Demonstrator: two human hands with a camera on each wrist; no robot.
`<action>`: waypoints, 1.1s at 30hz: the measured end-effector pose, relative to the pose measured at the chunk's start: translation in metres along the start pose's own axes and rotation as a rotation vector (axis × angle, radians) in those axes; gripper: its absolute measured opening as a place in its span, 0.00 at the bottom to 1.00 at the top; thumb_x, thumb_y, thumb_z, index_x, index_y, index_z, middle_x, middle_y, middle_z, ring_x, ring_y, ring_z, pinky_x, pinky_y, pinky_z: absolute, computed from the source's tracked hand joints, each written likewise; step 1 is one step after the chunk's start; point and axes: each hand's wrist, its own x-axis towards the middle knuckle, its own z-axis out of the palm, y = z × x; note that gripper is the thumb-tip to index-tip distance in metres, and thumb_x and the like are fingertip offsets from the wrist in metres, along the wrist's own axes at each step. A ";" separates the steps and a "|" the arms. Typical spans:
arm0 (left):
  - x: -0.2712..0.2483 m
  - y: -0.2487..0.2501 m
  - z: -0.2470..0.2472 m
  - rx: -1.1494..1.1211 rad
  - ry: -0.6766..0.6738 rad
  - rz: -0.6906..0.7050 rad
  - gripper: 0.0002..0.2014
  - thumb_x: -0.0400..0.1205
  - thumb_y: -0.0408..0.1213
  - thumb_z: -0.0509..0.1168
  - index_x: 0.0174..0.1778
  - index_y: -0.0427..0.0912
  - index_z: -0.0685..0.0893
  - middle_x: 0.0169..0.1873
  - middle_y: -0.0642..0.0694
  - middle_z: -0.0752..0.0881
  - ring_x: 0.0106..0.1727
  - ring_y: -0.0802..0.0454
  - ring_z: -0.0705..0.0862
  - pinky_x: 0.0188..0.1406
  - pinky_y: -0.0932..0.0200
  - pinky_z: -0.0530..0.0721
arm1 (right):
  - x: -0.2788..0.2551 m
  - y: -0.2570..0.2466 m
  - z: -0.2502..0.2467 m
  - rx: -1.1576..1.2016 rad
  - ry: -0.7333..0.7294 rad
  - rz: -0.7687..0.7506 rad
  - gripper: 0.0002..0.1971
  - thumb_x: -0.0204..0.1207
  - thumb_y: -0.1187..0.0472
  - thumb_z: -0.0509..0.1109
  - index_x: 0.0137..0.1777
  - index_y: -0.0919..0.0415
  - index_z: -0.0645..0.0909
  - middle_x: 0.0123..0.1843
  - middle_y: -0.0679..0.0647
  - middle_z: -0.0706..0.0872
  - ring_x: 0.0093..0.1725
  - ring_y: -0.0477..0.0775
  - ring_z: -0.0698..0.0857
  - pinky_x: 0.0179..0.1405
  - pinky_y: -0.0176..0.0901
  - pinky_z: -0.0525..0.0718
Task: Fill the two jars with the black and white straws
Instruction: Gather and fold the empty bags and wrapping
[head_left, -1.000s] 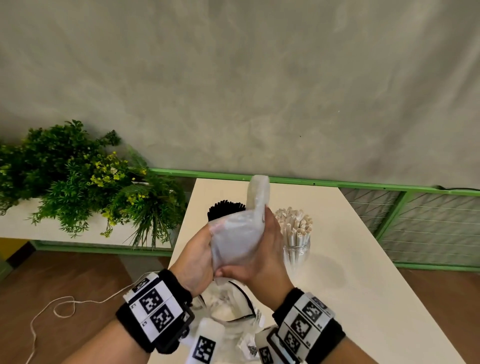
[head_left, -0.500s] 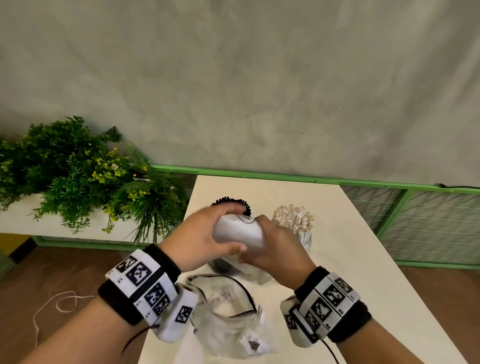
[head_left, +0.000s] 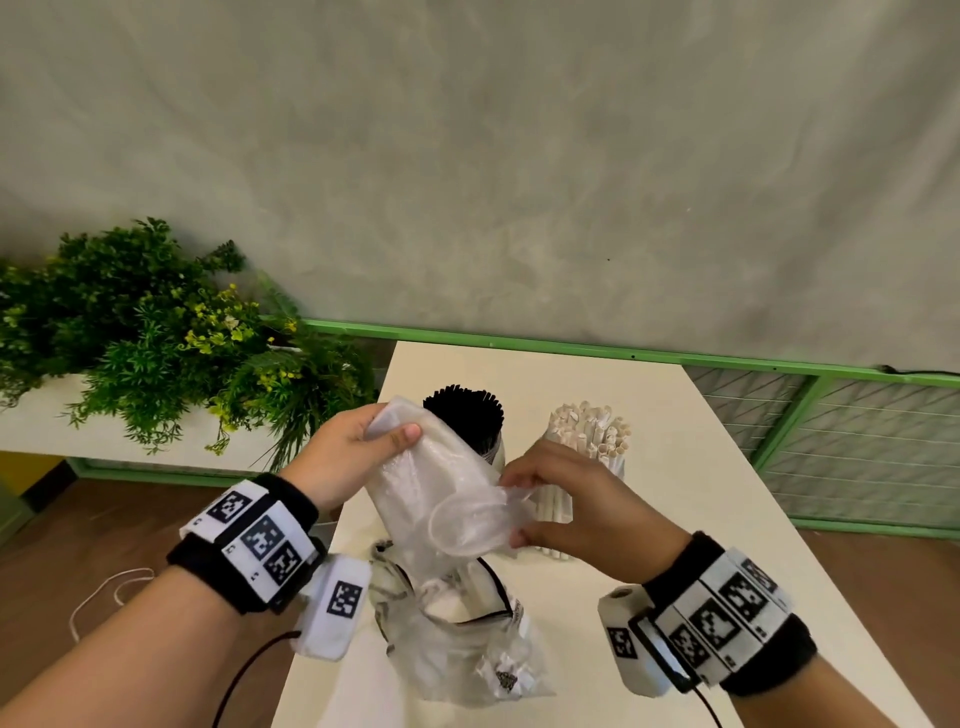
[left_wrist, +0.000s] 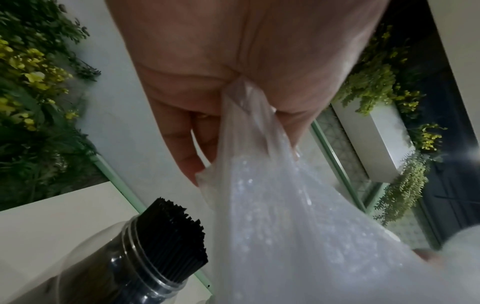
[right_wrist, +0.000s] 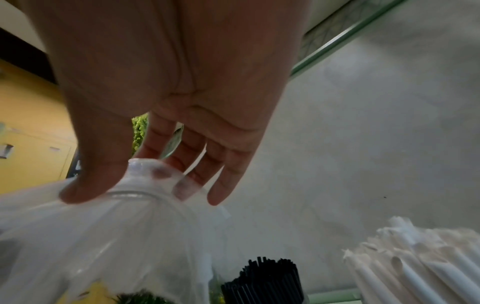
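A clear jar packed with black straws (head_left: 464, 421) stands at the middle of the white table (head_left: 685, 483). A second jar, with white straws (head_left: 589, 441), stands just right of it. In front of both jars I hold an empty clear plastic bag (head_left: 447, 499) in the air. My left hand (head_left: 389, 428) pinches its upper end between thumb and fingers. My right hand (head_left: 514, 506) pinches its open lower end. The left wrist view shows the bag (left_wrist: 272, 216) hanging from my left hand (left_wrist: 241, 144) beside the black straws (left_wrist: 171, 226). In the right wrist view, my right hand (right_wrist: 130, 185) pinches the bag's mouth (right_wrist: 124, 222).
Another clear bag with a black zip edge (head_left: 457, 639) lies crumpled on the table near its front left edge. Green plants in a white planter (head_left: 156, 353) stand left of the table. A green rail and mesh fence (head_left: 831, 415) run behind and to the right.
One second ago both hands held the bag upright. Half a second ago they squeezed it into a ball. Now the hands have drawn apart and the bag is stretched between them.
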 end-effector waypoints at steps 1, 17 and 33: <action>0.001 0.000 -0.002 -0.001 -0.002 -0.017 0.07 0.80 0.38 0.66 0.49 0.41 0.86 0.43 0.43 0.91 0.45 0.48 0.89 0.48 0.54 0.86 | -0.001 -0.002 -0.002 0.001 -0.020 -0.012 0.21 0.66 0.58 0.82 0.57 0.51 0.81 0.52 0.42 0.79 0.55 0.43 0.79 0.57 0.35 0.77; -0.007 -0.023 -0.001 0.283 0.073 0.114 0.34 0.72 0.70 0.61 0.62 0.46 0.82 0.53 0.48 0.88 0.55 0.53 0.86 0.56 0.48 0.84 | 0.013 -0.022 0.014 -0.056 0.318 0.141 0.30 0.71 0.40 0.73 0.70 0.40 0.66 0.63 0.40 0.75 0.63 0.40 0.75 0.58 0.31 0.77; -0.033 -0.033 0.025 0.293 0.043 0.214 0.12 0.79 0.49 0.62 0.58 0.64 0.81 0.56 0.59 0.82 0.60 0.60 0.80 0.61 0.55 0.78 | 0.019 -0.019 0.048 0.502 0.036 0.126 0.12 0.68 0.68 0.79 0.49 0.70 0.83 0.51 0.57 0.78 0.53 0.50 0.81 0.54 0.39 0.80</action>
